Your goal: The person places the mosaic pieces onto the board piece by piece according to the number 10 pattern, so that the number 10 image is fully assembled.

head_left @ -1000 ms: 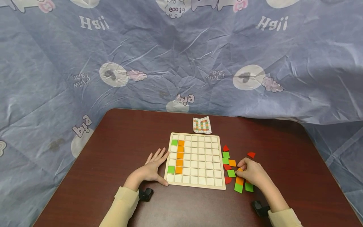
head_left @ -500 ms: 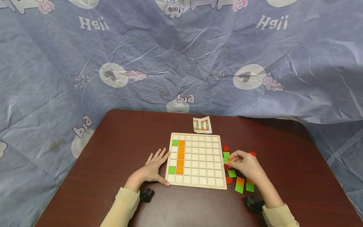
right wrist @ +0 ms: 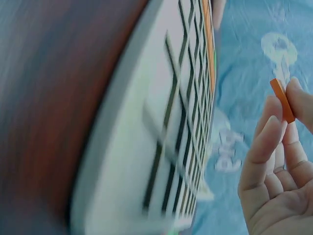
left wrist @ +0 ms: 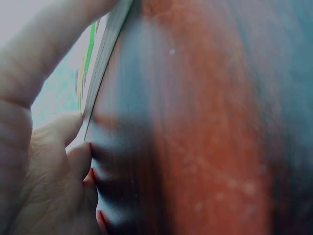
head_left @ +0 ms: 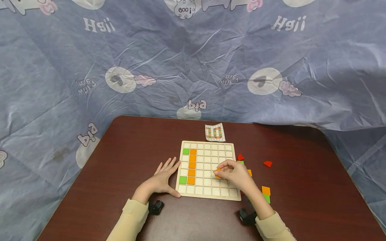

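Note:
A pale wooden grid board (head_left: 207, 190) lies on the table. In its left columns sit several orange square tiles (head_left: 192, 165) in a line, with green tiles (head_left: 182, 180) beside the top and bottom ones. My left hand (head_left: 158, 182) rests against the board's left edge, fingers spread and thumb at the near corner. Over the right part of the board, my right hand (head_left: 236, 174) pinches an orange square tile (right wrist: 282, 100) between thumb and fingers. The right wrist view shows that tile held on edge, above the board. Some cells lie hidden under the right hand.
Right of the board lie loose pieces, partly covered by the right arm: red quarter-round pieces (head_left: 267, 164), an orange tile (head_left: 266, 190) and a green tile (head_left: 267, 198). Behind the board is a small printed pattern card (head_left: 215, 133). A blue-grey cloth (head_left: 181, 67) hangs behind the table.
My right hand has picked up an orange tile from the loose pieces on the right and carried it left over the board. The left hand has stayed at the board's edge.

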The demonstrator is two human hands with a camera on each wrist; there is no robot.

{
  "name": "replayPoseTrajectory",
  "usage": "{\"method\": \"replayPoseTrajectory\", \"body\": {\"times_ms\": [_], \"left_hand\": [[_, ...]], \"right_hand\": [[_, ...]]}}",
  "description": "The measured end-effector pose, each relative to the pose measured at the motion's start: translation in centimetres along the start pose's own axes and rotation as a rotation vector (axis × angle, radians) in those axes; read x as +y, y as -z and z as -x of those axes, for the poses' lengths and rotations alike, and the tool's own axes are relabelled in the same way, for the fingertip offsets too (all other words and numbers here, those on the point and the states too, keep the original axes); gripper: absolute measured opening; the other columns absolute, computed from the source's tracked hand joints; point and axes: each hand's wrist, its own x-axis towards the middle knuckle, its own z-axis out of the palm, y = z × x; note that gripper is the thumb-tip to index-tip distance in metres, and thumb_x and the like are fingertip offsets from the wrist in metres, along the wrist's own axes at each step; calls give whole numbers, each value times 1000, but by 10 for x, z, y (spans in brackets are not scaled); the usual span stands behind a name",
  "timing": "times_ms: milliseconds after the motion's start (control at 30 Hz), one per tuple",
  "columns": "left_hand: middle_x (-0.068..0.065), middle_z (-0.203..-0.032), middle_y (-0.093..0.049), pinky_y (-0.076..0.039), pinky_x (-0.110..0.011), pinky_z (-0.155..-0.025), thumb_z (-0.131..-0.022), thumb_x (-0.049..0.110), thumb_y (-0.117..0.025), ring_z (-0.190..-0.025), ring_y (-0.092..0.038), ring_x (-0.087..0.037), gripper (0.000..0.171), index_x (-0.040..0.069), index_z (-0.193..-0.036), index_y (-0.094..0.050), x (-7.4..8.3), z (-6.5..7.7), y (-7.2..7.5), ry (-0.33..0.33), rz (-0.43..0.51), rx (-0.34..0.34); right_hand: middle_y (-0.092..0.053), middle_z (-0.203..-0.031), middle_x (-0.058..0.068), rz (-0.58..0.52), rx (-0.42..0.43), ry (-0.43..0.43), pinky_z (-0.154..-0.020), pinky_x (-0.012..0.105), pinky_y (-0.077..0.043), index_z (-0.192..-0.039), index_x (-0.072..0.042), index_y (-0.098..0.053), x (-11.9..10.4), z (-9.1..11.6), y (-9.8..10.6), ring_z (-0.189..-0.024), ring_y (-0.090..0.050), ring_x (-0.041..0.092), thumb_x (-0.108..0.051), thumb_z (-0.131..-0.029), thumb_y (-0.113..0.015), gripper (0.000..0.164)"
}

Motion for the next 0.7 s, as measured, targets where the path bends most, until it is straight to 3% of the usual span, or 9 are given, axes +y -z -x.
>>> {"method": "replayPoseTrajectory", "body": {"times_ms": [200, 367, 500, 700], "left_hand": [[-10, -167, -1, 4, -57, -122, -63, 42, -92, -155, 3, -30, 128, 16, -160, -13, 1, 0, 0, 0, -3, 2], [-9, -167, -1, 4, -57, -122, -63, 44, -92, -155, 3, -30, 127, 17, -160, -14, 1, 0, -1, 7, -1, 3], [-10, -167, -2, 4, -57, -122, -63, 45, -91, -155, 3, -31, 127, 16, -160, -15, 1, 0, -1, 5, -6, 8], [-11, -167, -2, 3, -58, -122, -64, 46, -91, -155, 3, -31, 126, 15, -160, -15, 1, 0, 0, -8, -13, 2]], "right_hand": [[-69, -84, 5, -48, -94, 55, -63, 23, -54, -98, -3, -70, -7, -1, -39, -71, -67, 15, -14, -80, -81, 24], [-67, -81, 2, 20, -112, 145, -62, 19, -51, -95, -6, -70, -10, 2, -64, -67, -63, 9, -8, -82, -78, 16], [-67, -78, -1, 112, -109, 212, -63, 18, -50, -86, -9, -71, -11, 5, -76, -67, -60, 6, -11, -82, -79, 10], [-66, -74, -1, 173, -103, 234, -60, 18, -49, -83, -8, -67, -12, 7, -84, -65, -59, 5, -9, -80, -80, 13]]}}
